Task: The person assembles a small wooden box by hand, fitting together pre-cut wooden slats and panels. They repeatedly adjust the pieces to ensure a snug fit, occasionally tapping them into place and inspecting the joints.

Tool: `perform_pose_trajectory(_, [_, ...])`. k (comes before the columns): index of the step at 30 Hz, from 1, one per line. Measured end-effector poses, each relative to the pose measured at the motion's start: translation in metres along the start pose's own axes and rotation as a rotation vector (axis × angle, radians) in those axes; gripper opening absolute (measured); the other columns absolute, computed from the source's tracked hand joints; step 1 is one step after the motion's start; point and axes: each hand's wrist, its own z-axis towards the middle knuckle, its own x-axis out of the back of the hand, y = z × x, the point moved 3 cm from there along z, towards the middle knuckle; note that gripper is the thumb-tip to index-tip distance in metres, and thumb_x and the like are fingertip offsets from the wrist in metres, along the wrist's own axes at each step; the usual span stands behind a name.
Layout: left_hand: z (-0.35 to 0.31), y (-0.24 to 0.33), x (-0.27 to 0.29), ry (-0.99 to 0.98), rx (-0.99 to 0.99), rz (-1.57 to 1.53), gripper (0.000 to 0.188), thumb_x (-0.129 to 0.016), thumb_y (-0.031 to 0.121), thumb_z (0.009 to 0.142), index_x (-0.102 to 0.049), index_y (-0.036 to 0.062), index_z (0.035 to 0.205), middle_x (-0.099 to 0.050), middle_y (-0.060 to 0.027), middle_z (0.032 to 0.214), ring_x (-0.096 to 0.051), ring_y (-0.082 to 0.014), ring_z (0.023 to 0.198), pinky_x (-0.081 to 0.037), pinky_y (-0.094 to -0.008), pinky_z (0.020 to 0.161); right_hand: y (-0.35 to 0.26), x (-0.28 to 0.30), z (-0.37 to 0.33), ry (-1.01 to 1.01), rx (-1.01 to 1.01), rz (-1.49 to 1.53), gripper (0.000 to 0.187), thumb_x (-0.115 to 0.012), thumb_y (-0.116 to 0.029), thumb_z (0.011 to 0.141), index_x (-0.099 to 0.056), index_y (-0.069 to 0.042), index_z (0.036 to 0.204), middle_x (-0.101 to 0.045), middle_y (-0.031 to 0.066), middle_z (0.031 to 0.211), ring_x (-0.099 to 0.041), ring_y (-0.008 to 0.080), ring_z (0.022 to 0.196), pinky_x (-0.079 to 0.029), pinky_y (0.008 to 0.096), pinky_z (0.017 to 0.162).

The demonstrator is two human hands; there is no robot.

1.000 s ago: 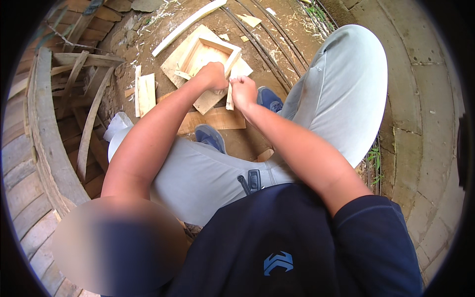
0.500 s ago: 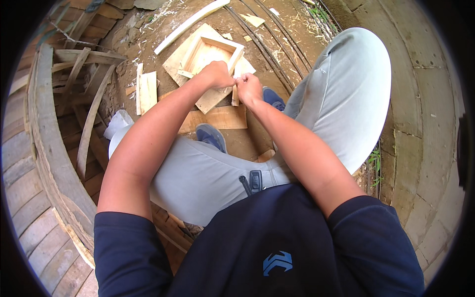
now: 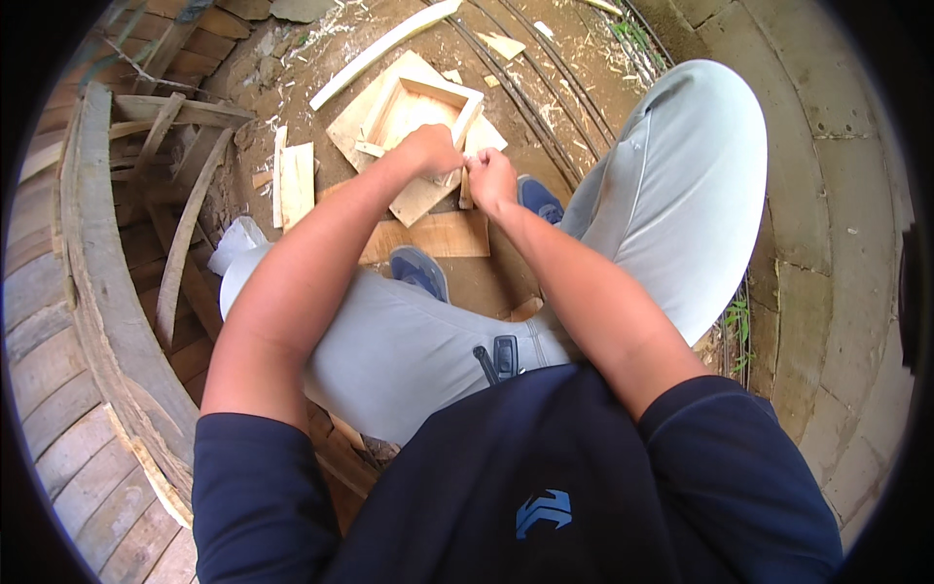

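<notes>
A small square wooden frame lies on a square wooden board on the ground before my feet. Over the frame's near right corner, my left hand is closed, its fingertips meeting those of my right hand. The right hand is pinched beside that corner. Whatever sits between the fingertips is too small and covered to make out. A narrow wood strip shows just below the right hand. The left hand hides part of the frame's near side.
A wide plank lies between board and shoes. Wood offcuts rest to the left, and a long curved strip behind. Dark rods cross the ground at right. A weathered timber structure stands at left.
The whole view has shifted slightly, with the scene a little further right. Both hands keep nearly the same closed pose at the frame's corner.
</notes>
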Motion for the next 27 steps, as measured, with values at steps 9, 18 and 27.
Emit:
perform_pose_trajectory(9, [-0.029,-0.006,0.017,-0.056,0.034,0.185,0.054,-0.08,0.029,0.074,-0.069,-0.0076,0.112,-0.07,-0.0285,0.113,-0.07,-0.0377,0.106,-0.057,-0.0413,0.092,-0.023,-0.004,-0.021,-0.065,-0.051,0.038,0.023,-0.058,-0.021,0.098,-0.06,0.0,0.089,-0.066,0.0203,0.089,-0.061,0.0316,0.083,-0.045,0.045,0.077])
perform_pose_trajectory(18, [-0.027,-0.007,0.005,-0.076,0.025,0.242,0.048,-0.079,0.022,0.075,-0.069,-0.0057,0.113,-0.07,-0.0272,0.115,-0.07,-0.0356,0.107,-0.058,-0.0402,0.092,-0.013,0.01,-0.024,-0.121,-0.11,-0.065,0.03,-0.045,-0.025,0.098,-0.065,-0.008,0.114,-0.068,0.0199,0.12,-0.06,0.0416,0.116,-0.047,0.0481,0.096])
perform_pose_trajectory(27, [-0.016,-0.025,0.003,-0.072,-0.094,0.19,0.054,-0.08,0.025,0.072,-0.067,-0.0085,0.112,-0.069,-0.0289,0.117,-0.068,-0.037,0.109,-0.056,-0.0394,0.094,-0.032,0.023,-0.037,-0.173,-0.133,-0.075,0.034,-0.047,-0.028,0.093,-0.067,-0.008,0.111,-0.067,0.0235,0.121,-0.061,0.0434,0.117,-0.046,0.0496,0.098])
